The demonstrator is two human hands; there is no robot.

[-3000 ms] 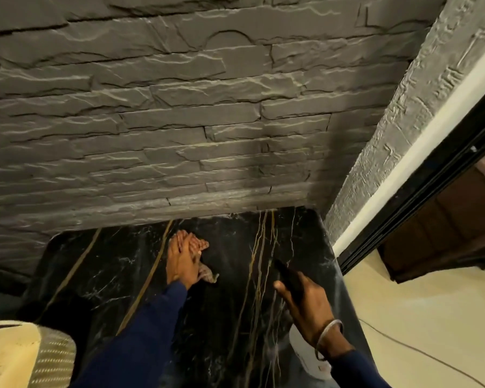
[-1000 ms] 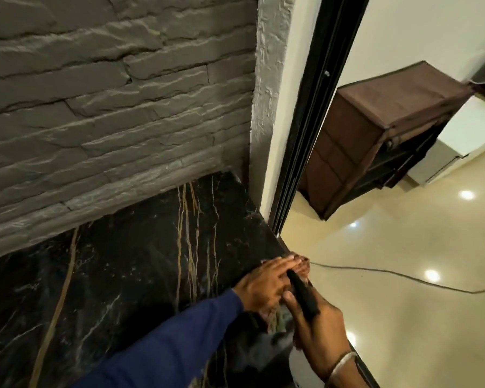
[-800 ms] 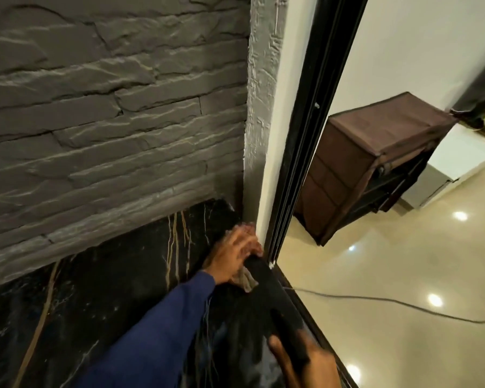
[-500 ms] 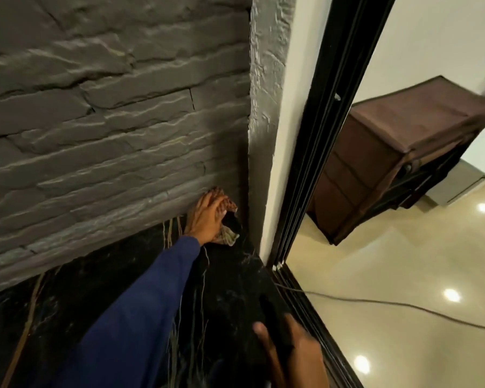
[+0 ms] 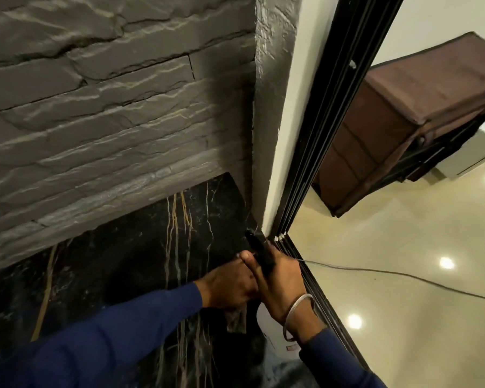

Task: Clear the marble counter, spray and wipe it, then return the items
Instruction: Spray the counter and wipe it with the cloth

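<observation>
Wiping looks to be the step in hand, worked at the right end of the black marble counter with gold veins (image 5: 151,261), where it meets the grey rough-cut stone wall (image 5: 95,121) and the black door frame (image 5: 319,135). The left hand (image 5: 230,287) lies on top of a crumpled brownish cloth (image 5: 235,322), probably so that its weight drives the cloth along the stone. Only a corner of the cloth shows below the wrist. The fingers are hidden behind the other hand, so I cannot tell whether they lie flat or are curled into the fabric. The right hand (image 5: 280,284) is wrapped firmly around the neck of a white plastic spray bottle with a black trigger head (image 5: 272,331). It holds the bottle upright just beside the cloth, nozzle towards the corner, likely so that a fresh squirt can land just ahead of the wipe. A thin silver bangle (image 5: 297,312) sits on that wrist. By count: two hands, both in dark blue sleeves; one cloth; one spray bottle; one bangle. Past the frame stand one brown fabric-covered cabinet (image 5: 403,121) and one thin dark cable (image 5: 403,275), which trails over the glossy cream floor (image 5: 403,345). Three ceiling lights are mirrored in that floor. No cleared items show on the visible stretch of marble, so returning them seems yet to come.
</observation>
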